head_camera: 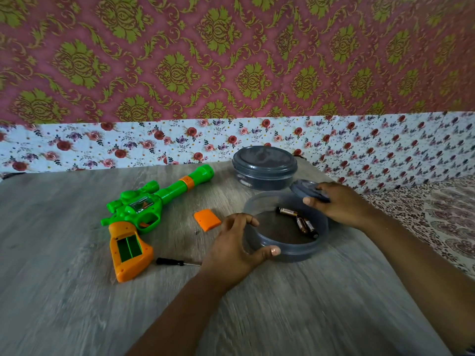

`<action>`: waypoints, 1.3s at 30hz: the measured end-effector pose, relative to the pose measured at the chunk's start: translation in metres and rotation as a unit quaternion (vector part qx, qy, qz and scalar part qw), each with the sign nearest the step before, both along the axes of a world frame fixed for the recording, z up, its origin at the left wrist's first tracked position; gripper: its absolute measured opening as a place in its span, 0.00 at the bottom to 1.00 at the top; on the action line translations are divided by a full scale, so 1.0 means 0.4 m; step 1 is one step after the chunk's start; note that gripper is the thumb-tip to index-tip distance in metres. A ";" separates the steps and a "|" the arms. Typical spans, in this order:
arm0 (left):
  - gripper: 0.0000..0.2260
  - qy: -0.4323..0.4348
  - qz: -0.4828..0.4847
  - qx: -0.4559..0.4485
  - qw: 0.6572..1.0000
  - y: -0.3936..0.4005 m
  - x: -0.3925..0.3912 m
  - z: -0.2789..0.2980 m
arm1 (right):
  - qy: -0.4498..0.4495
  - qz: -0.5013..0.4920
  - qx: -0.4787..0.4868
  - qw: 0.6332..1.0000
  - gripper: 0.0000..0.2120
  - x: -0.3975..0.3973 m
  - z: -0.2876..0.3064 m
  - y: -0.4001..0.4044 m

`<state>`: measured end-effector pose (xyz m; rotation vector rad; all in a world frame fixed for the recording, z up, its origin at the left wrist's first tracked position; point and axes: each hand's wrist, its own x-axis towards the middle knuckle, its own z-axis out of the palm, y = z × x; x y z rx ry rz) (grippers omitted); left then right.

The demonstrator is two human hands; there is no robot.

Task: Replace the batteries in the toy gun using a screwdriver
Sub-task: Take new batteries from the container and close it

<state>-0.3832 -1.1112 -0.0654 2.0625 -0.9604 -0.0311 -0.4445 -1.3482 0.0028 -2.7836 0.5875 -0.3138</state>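
On the wooden table (77, 304), near the middle, lying on its side: toy gun (144, 209), green body, orange grip, barrel pointing up and right. Battery compartment (129, 247) in the grip standing open, nothing visible inside. Just right of the grip, orange cover (207, 219) lying flat, tiny screw (197, 232) beside it. Below these, screwdriver (177, 262) with black handle, tip running toward the left hand (237, 249).

Left hand gripping the near-left rim of the open grey container (295, 250), thumb and fingers curled around the wall. Batteries (299, 222) lying inside on the bottom. Right hand (339, 205) reaching from the right, fingers bent, holding the grey lid (305, 190) tilted over the far rim. Behind, a second closed grey container (264, 168).
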 end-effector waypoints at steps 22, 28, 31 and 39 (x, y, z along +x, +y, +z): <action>0.23 -0.008 0.001 -0.008 1.000 0.002 0.003 -0.007 | 0.149 -0.058 -0.085 0.984 0.14 0.076 -0.008 0.235; 0.23 -0.006 0.001 -0.021 1.000 -0.002 0.006 -0.011 | 0.177 -0.095 -0.092 0.975 0.19 0.074 -0.018 0.233; 0.23 -0.008 0.001 -0.025 1.000 -0.003 0.008 -0.014 | 0.180 -0.062 -0.068 0.979 0.14 0.077 -0.015 0.233; 0.23 -0.006 0.000 -0.025 1.000 -0.004 0.009 -0.015 | 0.204 0.016 -0.009 0.979 0.10 0.074 -0.022 0.240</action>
